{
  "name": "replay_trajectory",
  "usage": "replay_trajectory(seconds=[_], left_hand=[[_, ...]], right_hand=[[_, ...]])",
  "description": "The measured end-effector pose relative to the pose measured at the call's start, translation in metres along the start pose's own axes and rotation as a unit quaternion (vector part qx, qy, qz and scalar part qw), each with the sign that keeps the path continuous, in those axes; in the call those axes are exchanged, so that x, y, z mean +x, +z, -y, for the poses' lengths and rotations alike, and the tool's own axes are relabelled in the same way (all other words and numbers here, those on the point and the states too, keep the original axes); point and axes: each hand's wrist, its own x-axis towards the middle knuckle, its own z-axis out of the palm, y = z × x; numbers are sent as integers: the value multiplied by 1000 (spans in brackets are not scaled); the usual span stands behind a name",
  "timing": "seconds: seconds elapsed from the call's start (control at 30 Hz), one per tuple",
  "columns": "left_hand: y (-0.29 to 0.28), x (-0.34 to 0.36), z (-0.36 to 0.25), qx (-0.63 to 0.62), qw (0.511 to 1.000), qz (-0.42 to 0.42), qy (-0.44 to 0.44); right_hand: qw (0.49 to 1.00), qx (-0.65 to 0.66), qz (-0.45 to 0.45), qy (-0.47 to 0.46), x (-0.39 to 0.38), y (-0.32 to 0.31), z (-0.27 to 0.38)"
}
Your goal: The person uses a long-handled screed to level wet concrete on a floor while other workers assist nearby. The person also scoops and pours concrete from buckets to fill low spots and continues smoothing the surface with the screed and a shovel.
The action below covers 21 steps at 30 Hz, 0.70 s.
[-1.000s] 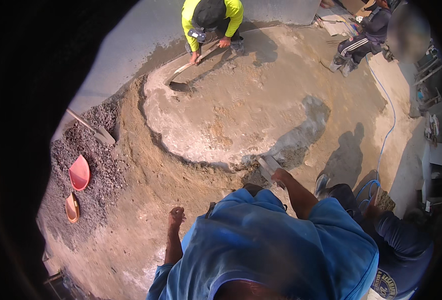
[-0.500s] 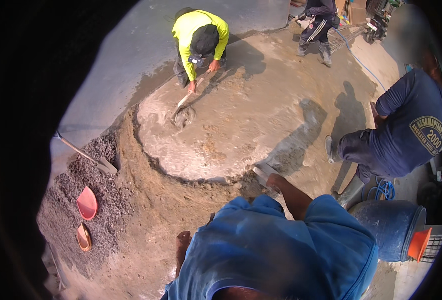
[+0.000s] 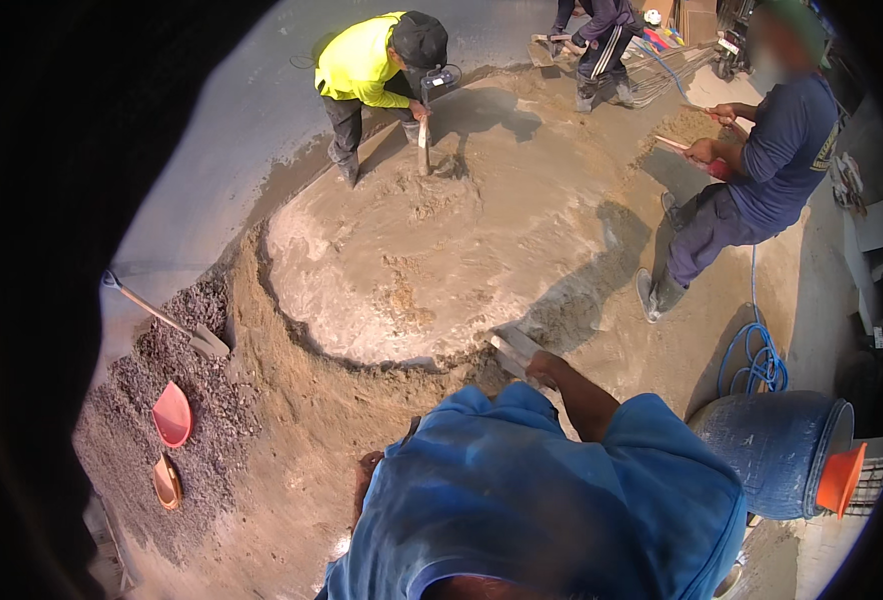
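Observation:
My right hand (image 3: 544,368) is closed around a pale wooden tool handle (image 3: 511,350) at the near edge of a wide pool of wet grey-brown concrete mix (image 3: 432,260). The handle's far end dips into the sandy rim of the pool. My left hand (image 3: 366,472) shows only partly beside my blue shirt, low over the sand bank (image 3: 302,420); its fingers and any hold are hidden. My blue shirt covers the ground right below me.
A person in a yellow shirt (image 3: 362,62) works a tool in the pool's far side. A person in dark blue (image 3: 762,160) holds a long handle at right. A gravel heap (image 3: 152,400) carries a shovel (image 3: 167,322) and red pans (image 3: 173,413). A blue barrel (image 3: 777,452) and a blue hose (image 3: 759,362) are nearby.
The view has swung so the pool looks larger and nearer. The person in dark blue and the barrel came into view at right. The yellow-shirted person stood his tool upright.

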Motion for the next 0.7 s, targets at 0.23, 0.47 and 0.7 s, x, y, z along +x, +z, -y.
replay_trajectory(seconds=[0.23,0.47,0.7], left_hand=[[-9,-8,29,123,988,-1,89],[8,-25,-94,-16,997,-29,-67],[1,-31,-84,-39,997,-21,-66]], right_hand=[[989,86,58,104,-21,-12,22],[983,78,9,166,-22,11,-15],[977,112,25,179,-7,21,-23]])
